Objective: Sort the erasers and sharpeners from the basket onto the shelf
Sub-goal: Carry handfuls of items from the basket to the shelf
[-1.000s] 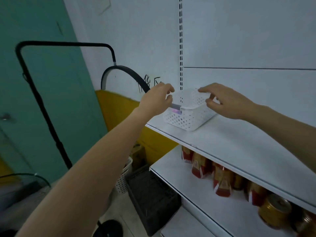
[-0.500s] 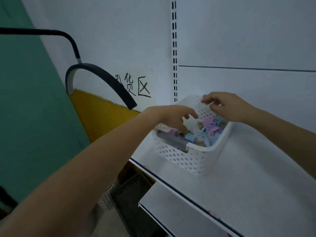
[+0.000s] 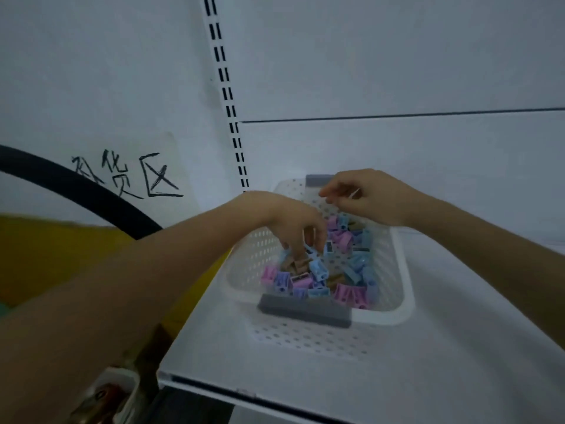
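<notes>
Left hand [image 3: 293, 228]: fingers curled down into sharpeners [image 3: 351, 270], 10 o'clock of basket [image 3: 403, 270]; grasp not discernible. Right hand [image 3: 367, 197]: fingers bent at 12 o'clock rim; hold unclear. Step, judged: picking from pile. Next: pinch one piece, lift clear, set on shelf [image 3: 458, 362], 5 o'clock.

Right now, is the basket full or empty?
Partly full: small pink, blue and tan pieces cover the basket floor, well below its rim.

One white basket [image 3: 394, 270] stands mid-frame on one shelf [image 3: 458, 377] and carries two grey grips [image 3: 302, 310]. The sharpeners [image 3: 345, 240] inside come in four colours and are too jumbled to count. Two hands show: the left hand [image 3: 293, 221] and the right hand [image 3: 373, 194]. One black tube [image 3: 76, 185] curves at left.
</notes>
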`<control>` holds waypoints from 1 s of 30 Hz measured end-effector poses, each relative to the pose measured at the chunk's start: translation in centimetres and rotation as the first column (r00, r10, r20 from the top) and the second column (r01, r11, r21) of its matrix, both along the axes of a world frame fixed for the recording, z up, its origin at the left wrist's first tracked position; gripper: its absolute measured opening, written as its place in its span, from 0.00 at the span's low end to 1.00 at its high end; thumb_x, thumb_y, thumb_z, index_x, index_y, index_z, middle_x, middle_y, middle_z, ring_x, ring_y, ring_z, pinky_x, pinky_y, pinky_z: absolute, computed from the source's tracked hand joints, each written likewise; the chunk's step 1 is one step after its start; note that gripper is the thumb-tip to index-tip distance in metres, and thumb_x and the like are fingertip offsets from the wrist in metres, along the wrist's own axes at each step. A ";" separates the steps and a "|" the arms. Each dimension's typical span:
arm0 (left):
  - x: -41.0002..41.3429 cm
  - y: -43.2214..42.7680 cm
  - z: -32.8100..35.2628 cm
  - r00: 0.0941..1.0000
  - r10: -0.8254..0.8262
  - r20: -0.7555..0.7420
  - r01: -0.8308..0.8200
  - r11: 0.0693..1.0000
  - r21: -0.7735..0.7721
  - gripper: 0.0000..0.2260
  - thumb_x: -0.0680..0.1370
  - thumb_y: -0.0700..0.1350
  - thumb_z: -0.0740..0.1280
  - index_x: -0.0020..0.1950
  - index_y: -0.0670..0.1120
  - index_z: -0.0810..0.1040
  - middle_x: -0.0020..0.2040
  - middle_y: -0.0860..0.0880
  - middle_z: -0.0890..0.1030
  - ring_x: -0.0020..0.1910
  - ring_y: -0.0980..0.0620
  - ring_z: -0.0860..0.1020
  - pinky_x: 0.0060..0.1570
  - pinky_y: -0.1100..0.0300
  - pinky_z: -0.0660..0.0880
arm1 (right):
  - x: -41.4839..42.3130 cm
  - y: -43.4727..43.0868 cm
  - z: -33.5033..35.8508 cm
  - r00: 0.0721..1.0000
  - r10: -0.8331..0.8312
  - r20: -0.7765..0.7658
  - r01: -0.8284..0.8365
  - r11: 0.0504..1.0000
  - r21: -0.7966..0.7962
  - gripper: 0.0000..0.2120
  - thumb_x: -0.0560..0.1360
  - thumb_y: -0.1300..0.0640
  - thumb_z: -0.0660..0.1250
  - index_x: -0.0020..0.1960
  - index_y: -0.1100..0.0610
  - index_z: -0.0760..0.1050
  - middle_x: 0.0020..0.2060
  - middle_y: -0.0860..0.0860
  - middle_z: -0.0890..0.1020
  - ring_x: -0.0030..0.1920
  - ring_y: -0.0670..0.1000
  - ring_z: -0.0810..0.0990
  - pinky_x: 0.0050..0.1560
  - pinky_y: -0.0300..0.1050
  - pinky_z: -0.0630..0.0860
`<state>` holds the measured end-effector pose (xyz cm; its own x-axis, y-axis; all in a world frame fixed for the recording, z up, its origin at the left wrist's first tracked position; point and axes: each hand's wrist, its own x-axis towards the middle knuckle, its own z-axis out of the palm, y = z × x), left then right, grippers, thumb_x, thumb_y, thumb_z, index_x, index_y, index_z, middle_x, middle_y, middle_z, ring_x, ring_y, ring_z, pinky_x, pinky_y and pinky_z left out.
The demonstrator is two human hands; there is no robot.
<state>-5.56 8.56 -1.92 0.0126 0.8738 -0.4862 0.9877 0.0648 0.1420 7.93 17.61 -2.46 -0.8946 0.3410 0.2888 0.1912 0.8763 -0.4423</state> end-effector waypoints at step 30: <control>0.0 0.5 0.1 0.950 -0.214 -0.226 0.181 0.971 -0.159 0.23 0.70 0.43 0.73 0.63 0.48 0.71 0.60 0.48 0.69 0.61 0.49 0.68 0.58 0.56 0.67 | 0.1 -0.4 0.2 0.995 -0.030 0.093 0.037 0.996 -0.075 0.08 0.75 0.59 0.64 0.52 0.50 0.77 0.43 0.45 0.80 0.42 0.37 0.76 0.46 0.29 0.71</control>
<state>-5.54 9.06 -1.83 0.0472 0.7918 -0.6090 0.9864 -0.1332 -0.0967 8.04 17.23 -2.22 -0.9037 0.3895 0.1780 0.2629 0.8327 -0.4874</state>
